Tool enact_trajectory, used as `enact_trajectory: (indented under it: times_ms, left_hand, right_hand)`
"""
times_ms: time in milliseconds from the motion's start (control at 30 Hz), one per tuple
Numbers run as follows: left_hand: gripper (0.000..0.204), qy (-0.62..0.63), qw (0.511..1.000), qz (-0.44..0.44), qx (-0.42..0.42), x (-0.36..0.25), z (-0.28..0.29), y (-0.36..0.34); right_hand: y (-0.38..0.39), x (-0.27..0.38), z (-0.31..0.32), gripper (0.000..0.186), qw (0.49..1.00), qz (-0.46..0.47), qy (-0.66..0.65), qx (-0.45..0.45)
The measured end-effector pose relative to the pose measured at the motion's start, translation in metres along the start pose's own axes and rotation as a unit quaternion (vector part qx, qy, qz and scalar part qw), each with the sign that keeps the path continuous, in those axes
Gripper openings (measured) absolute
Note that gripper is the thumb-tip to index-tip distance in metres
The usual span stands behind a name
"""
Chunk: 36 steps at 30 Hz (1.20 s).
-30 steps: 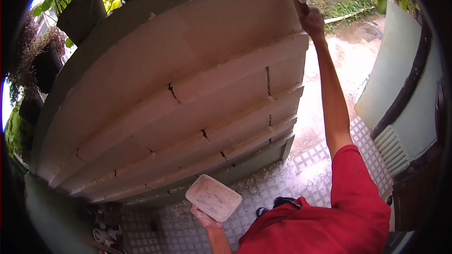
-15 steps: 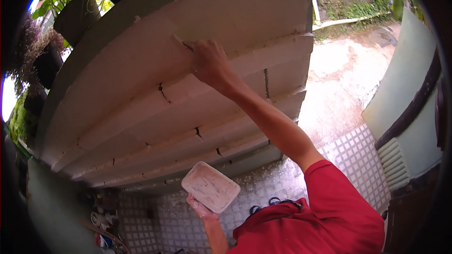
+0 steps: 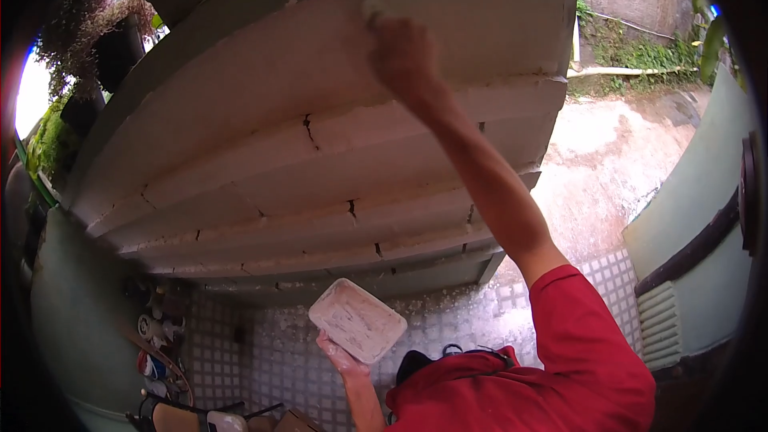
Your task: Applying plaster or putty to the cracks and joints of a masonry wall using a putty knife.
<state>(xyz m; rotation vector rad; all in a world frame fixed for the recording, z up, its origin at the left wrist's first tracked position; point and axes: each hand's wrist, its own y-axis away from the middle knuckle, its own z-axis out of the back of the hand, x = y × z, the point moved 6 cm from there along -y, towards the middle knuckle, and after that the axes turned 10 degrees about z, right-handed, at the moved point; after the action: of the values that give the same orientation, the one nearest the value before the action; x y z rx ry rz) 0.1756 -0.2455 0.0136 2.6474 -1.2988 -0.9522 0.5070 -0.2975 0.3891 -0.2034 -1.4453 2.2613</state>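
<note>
Most of the view is filled by a stepped wall [image 3: 336,120], whitish with filler and split by dark cracks along its ledges. A grey-green band runs along its top edge, and dark planters [image 3: 120,48] with trailing plants are set along that top at the left. Below the wall a tiled floor [image 3: 272,360] is seen, speckled with white dust. At the right a wet concrete yard [image 3: 608,168] is bordered by a pale green gate [image 3: 696,224] with a dark rail. Small tins and clutter [image 3: 156,344] are gathered on the floor at the lower left, against a green wall.

A red shirt [image 3: 560,368] is worn, and its sleeve covers the raised right upper arm. The right hand [image 3: 404,52] is stretched high against the top course of the wall, its fingers curled shut around a tool [image 3: 372,6], of which only a pale tip is seen above the knuckles; its kind cannot be told. The tip is laid on the wall surface just under the grey-green band.

A shallow rectangular tray [image 3: 358,320], smeared with white filler, is held low in front of the chest, tilted, well apart from the wall. It is carried from below by the left hand [image 3: 340,352], whose fingers are closed on its lower edge and dusted white.
</note>
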Motion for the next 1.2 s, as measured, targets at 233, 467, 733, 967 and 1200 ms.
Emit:
enact_trajectory:
  times_ms: [233, 467, 733, 967, 1200]
  left_hand:
    - [0.058, 0.006, 1.0, 0.0, 0.002, -0.006, 0.006, -0.005]
    - [0.059, -0.018, 0.999, 0.03, -0.002, -0.043, 0.038, -0.017]
    - [0.055, -0.042, 0.998, 0.051, 0.019, -0.107, 0.057, -0.039]
    - [0.056, -0.048, 0.996, 0.064, 0.033, -0.14, 0.07, -0.047]
    - [0.057, -0.058, 0.993, 0.088, 0.055, -0.153, 0.078, -0.047]
  right_hand:
    - [0.02, 0.045, -0.025, 0.017, 0.991, 0.131, -0.008, 0.031]
    - [-0.021, 0.067, -0.012, 0.022, 0.948, 0.266, 0.123, -0.124]
    - [-0.016, 0.062, -0.069, 0.05, 0.953, 0.194, 0.203, -0.116]
    - [0.026, 0.045, -0.082, 0.037, 0.965, 0.175, 0.194, 0.002]
    - [-0.034, 0.064, -0.036, 0.036, 0.984, 0.104, 0.144, 0.016]
